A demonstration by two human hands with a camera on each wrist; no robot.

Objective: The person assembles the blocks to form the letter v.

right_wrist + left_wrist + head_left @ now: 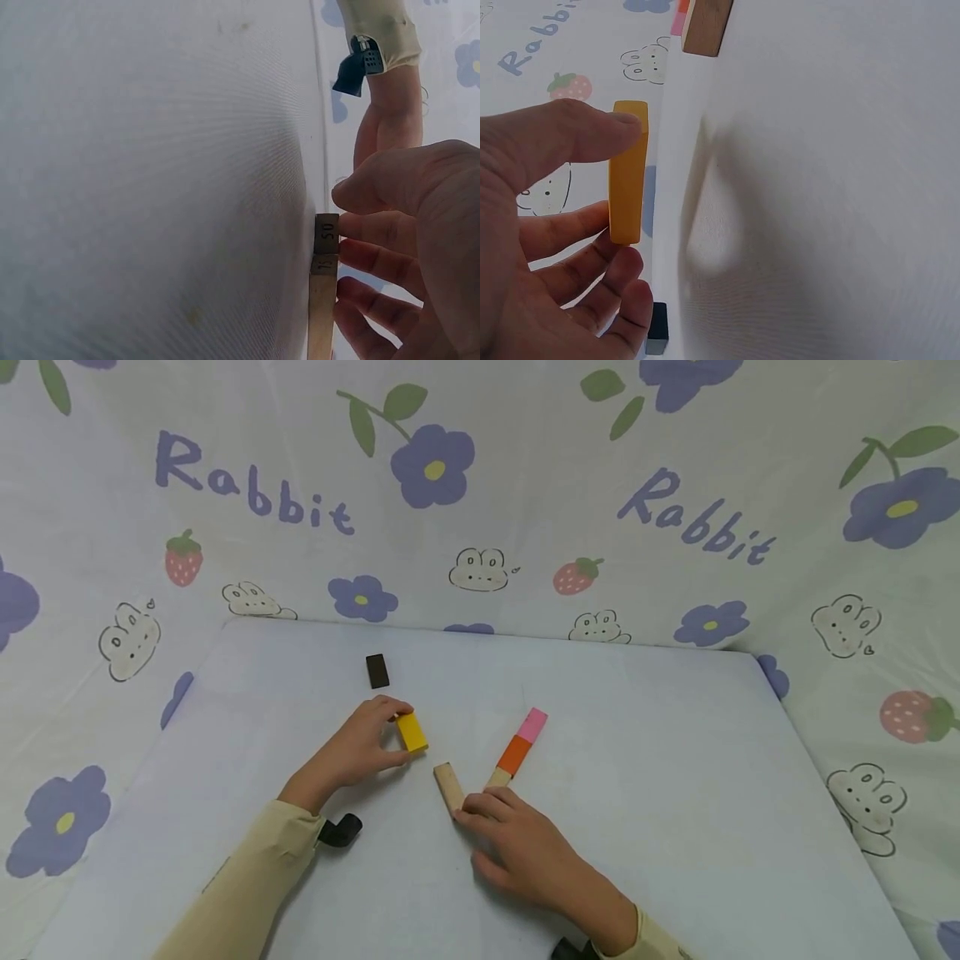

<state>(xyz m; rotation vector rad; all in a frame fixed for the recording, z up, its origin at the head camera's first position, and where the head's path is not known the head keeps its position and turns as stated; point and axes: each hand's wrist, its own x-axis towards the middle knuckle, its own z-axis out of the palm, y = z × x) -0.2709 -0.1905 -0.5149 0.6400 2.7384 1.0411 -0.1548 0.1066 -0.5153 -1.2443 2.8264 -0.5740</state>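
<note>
In the head view my left hand (360, 743) pinches a yellow block (412, 732) between thumb and fingers. The left wrist view shows the thumb on one end of this block and fingers at the other. My right hand (528, 847) is over the near ends of two plain wooden blocks, its fingertips touching them. One wooden block (448, 787) slants up to the left. The other wooden block (498, 777), partly hidden by fingers, lines up with an orange block (514, 755) and a pink block (533, 725). In the right wrist view the thumb stands off the stamped block ends (326, 233).
A dark block (377, 671) lies beyond my left hand on the white tabletop (712, 793). Behind the table hangs a cloth (525, 485) printed with flowers, rabbits and strawberries. Black wrist devices (341, 831) sit at both sleeves.
</note>
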